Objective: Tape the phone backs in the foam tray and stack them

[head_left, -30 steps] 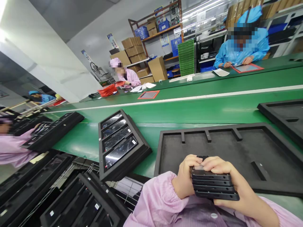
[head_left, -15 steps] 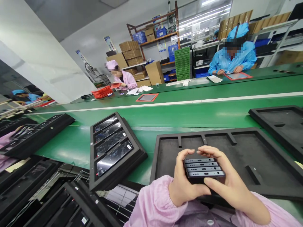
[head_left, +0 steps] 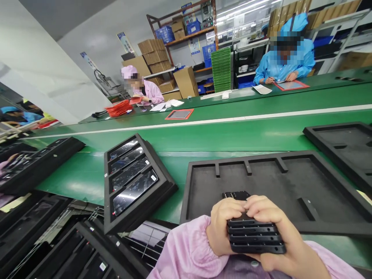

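Observation:
A stack of several dark smartphones [head_left: 255,237] is held between my two hands, close to my body and over the near edge of a black foam tray [head_left: 334,228]. My left hand [head_left: 222,223] wraps the stack's left side, its fingers bent over the top. Around the right side closes my right hand [head_left: 280,228], with the thumb low at the near end. The phones' near ends face me, and the far end of the top phone shows beyond my fingers. Parts of the stack are hidden by both hands.
A foam tray of phones [head_left: 136,186] lies tilted on the green bench [head_left: 203,141] to the left. More black trays [head_left: 72,255] stand lower left, and another tray [head_left: 343,143] is at right. Two co-workers sit across the bench, beside red sheets [head_left: 120,108].
The stack has tipped in my hands: the phones' light ends faced me before, and now dark ends and a top surface show. My fingers have closed over the top.

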A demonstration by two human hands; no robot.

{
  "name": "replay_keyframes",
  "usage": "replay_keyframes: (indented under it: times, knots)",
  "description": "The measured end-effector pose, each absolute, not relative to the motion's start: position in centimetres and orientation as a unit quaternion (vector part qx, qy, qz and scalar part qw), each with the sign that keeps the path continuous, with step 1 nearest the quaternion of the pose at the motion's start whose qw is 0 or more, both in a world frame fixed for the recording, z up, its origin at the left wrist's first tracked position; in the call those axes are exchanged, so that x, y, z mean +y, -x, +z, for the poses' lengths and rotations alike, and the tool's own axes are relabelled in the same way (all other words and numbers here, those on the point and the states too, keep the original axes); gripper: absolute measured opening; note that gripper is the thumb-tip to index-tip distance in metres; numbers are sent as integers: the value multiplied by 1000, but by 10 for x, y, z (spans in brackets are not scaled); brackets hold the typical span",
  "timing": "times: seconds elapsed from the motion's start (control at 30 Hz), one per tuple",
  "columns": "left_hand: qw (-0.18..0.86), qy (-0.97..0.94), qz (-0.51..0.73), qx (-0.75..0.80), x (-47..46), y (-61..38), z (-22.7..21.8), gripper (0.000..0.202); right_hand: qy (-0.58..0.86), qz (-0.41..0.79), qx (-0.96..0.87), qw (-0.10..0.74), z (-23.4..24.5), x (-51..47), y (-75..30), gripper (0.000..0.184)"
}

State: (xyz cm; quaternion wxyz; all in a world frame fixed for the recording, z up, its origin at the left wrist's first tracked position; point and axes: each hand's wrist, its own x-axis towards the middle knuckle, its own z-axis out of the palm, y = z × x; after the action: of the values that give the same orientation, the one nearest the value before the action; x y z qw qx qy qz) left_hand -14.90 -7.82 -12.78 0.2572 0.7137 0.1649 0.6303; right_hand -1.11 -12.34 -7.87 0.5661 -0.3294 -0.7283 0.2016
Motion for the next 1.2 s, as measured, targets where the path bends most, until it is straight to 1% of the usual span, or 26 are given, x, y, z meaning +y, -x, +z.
replay_keyframes:
  times: [0.13,0.27,0.47,0.6,0.83,0.93,0.97,1.03,1.1,1.13,1.2]
  knots:
    - [229,-722,633,162,-81,150,-139,30,320,201,-741,555,-82,-127,9,41]
    - [220,-722,636,159,-82,152,-143,29,318,207,-740,555,-82,-128,7,41]
    - [225,-729,631,142,-82,152,-138,29,317,205,-741,555,-81,-128,8,42]
    - [236,-723,634,139,-79,149,-128,27,327,205,-735,557,-78,-127,7,39]
    - [240,-745,607,139,-72,147,-113,44,351,212,-726,553,-73,-124,3,35]
    - [222,-789,557,134,-66,153,-117,52,355,218,-719,556,-74,-121,3,36]
    - [221,-805,533,135,-63,156,-118,51,354,220,-716,560,-74,-120,2,36]
    - [231,-835,480,137,-56,161,-116,43,349,231,-710,566,-74,-118,-2,36]
    - [236,-861,433,123,-46,165,-104,32,339,266,-704,564,-72,-117,-9,38]
    - [226,-880,404,111,-41,165,-94,27,328,292,-700,563,-70,-116,-13,39]
    - [166,-929,318,86,-29,164,-68,22,303,339,-684,570,-68,-113,-26,41]
